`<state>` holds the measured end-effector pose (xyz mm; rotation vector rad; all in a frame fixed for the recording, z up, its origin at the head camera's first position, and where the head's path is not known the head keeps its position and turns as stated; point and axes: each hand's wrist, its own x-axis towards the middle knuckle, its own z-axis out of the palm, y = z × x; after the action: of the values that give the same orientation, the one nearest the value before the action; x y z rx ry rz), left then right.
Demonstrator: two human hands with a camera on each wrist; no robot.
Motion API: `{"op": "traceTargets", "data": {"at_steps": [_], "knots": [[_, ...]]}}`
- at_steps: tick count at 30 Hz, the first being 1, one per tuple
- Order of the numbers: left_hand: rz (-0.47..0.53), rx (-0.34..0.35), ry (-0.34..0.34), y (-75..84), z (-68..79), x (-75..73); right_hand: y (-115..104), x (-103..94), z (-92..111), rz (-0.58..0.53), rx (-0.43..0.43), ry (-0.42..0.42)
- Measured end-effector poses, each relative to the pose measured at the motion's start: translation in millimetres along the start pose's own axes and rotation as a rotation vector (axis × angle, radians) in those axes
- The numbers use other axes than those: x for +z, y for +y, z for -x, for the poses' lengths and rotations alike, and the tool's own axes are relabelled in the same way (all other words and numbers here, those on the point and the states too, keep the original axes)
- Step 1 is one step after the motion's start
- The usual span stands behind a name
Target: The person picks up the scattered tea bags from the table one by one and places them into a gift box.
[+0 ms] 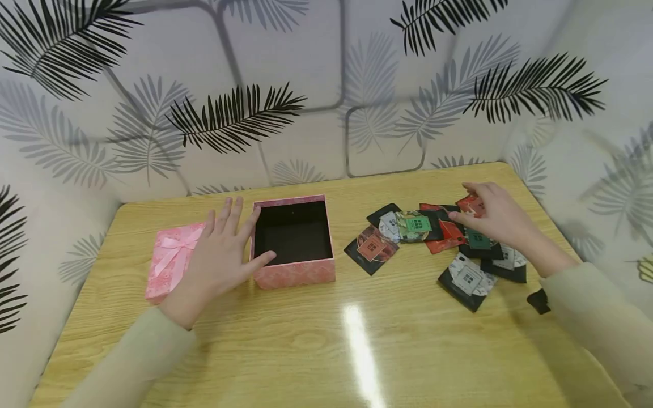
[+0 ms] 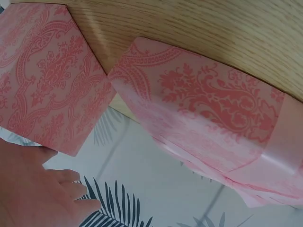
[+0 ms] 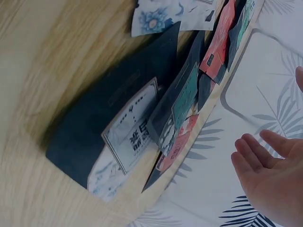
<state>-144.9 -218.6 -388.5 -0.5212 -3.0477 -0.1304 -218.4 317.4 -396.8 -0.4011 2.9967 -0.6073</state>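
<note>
My left hand (image 1: 220,260) hovers with spread fingers at the left side of a pink patterned box (image 1: 296,275), whose black inside holds nothing. Partly behind that hand lies the box's pink lid (image 1: 170,258) with a ribbon bow; the left wrist view also shows the lid (image 2: 213,94) beside the box (image 2: 52,75). Above a loose pile of flat sachets, my right hand (image 1: 500,212) reaches out with relaxed fingers and grips nothing. The nearest are a red sachet (image 1: 471,205) and a black-and-green sachet (image 1: 479,241). A white-labelled black sachet (image 3: 123,123) fills much of the right wrist view.
Left of the pile, a brown-labelled sachet (image 1: 371,249) and a green-labelled sachet (image 1: 415,225) lie close to the box. A small black thing (image 1: 538,301) sits by the right sleeve. Leaf-patterned cloth (image 1: 306,130) stands around the wooden table (image 1: 285,351).
</note>
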Motion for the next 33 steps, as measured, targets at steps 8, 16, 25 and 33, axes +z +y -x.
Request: {"op": "traceTargets", "data": {"at_steps": [8, 16, 25, 33], "knots": [[-0.005, 0.043, -0.004, 2.2, -5.7, 3.9, -4, 7.5, -10, -0.129, -0.003, -0.037], [0.004, 0.051, -0.04, 3.6, -8.1, 3.9, -13, 22.6, -19, -0.182, 0.042, -0.093], [0.003, 0.064, -0.06, 4.9, -9.1, 4.5, -10, 40.3, -27, -0.179, 0.069, -0.117], [0.012, 0.066, -0.052, 4.2, -9.6, 5.9, -12, 47.6, -32, -0.113, 0.056, -0.113]]}}
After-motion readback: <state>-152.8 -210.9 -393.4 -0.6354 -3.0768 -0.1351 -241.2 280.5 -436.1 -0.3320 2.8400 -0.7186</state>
